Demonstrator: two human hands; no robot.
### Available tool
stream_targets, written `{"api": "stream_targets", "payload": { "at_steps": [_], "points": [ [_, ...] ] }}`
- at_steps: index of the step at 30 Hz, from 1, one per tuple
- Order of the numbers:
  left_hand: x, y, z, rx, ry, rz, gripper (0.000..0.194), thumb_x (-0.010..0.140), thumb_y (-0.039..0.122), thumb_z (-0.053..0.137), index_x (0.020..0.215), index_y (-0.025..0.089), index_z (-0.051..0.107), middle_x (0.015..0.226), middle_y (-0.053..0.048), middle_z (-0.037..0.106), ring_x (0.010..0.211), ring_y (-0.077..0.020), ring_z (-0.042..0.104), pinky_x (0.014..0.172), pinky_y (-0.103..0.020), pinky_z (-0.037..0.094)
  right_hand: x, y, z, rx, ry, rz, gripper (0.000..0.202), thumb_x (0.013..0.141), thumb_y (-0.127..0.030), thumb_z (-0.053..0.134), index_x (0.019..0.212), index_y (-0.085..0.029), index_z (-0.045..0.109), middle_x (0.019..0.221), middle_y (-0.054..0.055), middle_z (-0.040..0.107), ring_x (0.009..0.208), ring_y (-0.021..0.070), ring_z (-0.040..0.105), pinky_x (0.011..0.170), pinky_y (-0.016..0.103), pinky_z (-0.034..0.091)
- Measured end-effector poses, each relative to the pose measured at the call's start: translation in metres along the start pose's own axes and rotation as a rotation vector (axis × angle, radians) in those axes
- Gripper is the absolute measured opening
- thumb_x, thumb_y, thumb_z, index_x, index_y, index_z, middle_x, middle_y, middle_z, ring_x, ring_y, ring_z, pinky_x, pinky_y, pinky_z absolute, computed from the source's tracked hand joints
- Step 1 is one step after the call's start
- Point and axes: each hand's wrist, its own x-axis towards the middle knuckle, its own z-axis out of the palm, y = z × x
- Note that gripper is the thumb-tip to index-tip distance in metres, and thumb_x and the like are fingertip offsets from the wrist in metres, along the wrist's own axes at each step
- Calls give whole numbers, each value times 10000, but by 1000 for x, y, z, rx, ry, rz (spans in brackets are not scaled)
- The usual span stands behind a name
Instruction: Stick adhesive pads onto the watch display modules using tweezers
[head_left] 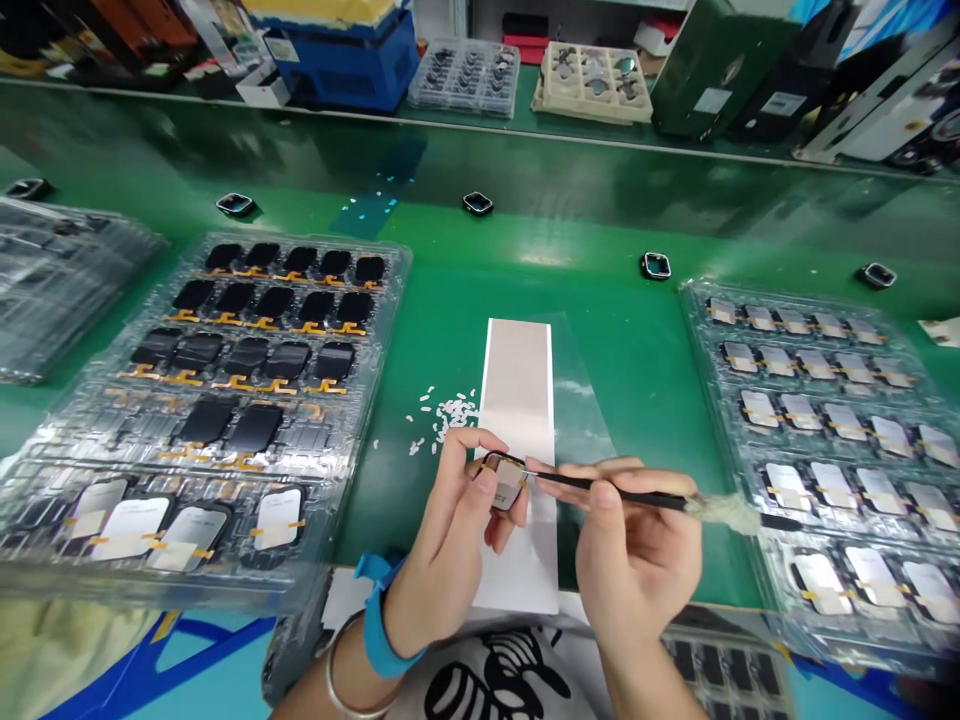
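Note:
My left hand (457,525) pinches a small smartwatch screen (507,482) by its edges, silver back facing up, with an orange flex strip on it. In my right hand (637,560) is a slim black tool (622,488), held like a pen. Its narrow pale tip meets the screen's right edge, and a whitish wrap covers part of its rear; I cannot tell whether it is tweezers or a blade. Beneath both hands lies a long strip (517,380) with a beige face and white edges. Small white pieces (454,410) are scattered left of it.
A clear tray (382,330) of smartwatch screens stands at left, and another tray (701,330) at right. Stacked clear trays (67,290) sit farther left. Watch frames (478,204) line the back of the green mat. A shelf (480,125) behind bears boxes and parts trays.

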Motion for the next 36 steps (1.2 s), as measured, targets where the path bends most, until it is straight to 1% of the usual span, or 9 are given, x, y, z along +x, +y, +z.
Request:
{"api": "stream_targets", "payload": {
  "at_steps": [6,10,15,19,23,26,29,32,36],
  "points": [
    [2,-5,-1,24,-10,47,149,1070,380,400,1108,241,438,751,38,568,563,-64,438,540,-179,370,-1,4,-3,-6,21,18,158,957,-92,540,991,-246,545,844,18,625,837,165,745,564,233,659],
    [2,-5,0,49,-7,68,121,1083,347,372,1113,249,435,752,43,565,571,-61,438,547,-171,378,0,4,-2,47,9,5,193,953,-57,527,1001,-240,565,861,22,646,863,171,750,588,238,669],
    [2,-4,1,77,2,87,115,1085,336,368,1099,245,435,740,47,552,568,-58,438,548,-169,383,0,4,-2,77,-12,-3,224,950,-27,514,1013,-232,577,868,20,657,905,164,748,625,226,673],
    [3,-4,1,90,3,95,98,1085,328,372,1091,250,431,727,55,541,564,-56,442,548,-163,388,1,4,-1,56,-6,-6,216,949,-35,522,1008,-236,575,869,19,653,888,161,748,610,224,670],
    [3,-6,2,89,19,87,86,1085,330,377,1075,257,420,723,61,548,534,-47,419,514,-150,363,0,5,-2,22,4,-6,197,947,-55,532,1000,-241,569,858,20,638,861,169,745,592,247,671],
    [2,-6,2,90,51,64,108,1074,360,407,1057,253,411,708,60,542,548,-51,438,499,-140,346,-2,6,-3,-5,6,-26,184,948,-69,536,994,-245,567,833,15,623,865,178,738,636,298,684],
    [2,-5,3,127,72,46,142,1059,390,437,1040,253,405,681,63,522,598,-68,485,517,-137,362,-2,5,-4,9,-6,-22,184,948,-67,539,1007,-240,560,832,16,633,869,178,735,672,325,687],
    [4,-5,3,153,81,74,177,1040,398,481,1000,246,401,669,70,501,588,-72,484,519,-144,374,-2,4,-3,40,-2,-7,183,946,-57,544,1004,-229,569,847,23,642,874,173,731,654,304,683],
    [8,-5,2,213,124,74,227,1001,375,562,961,244,381,642,94,448,520,-61,415,470,-145,320,0,2,-4,81,57,25,174,959,-70,537,1013,-233,566,890,25,641,859,162,727,598,269,673]
  ]
}}
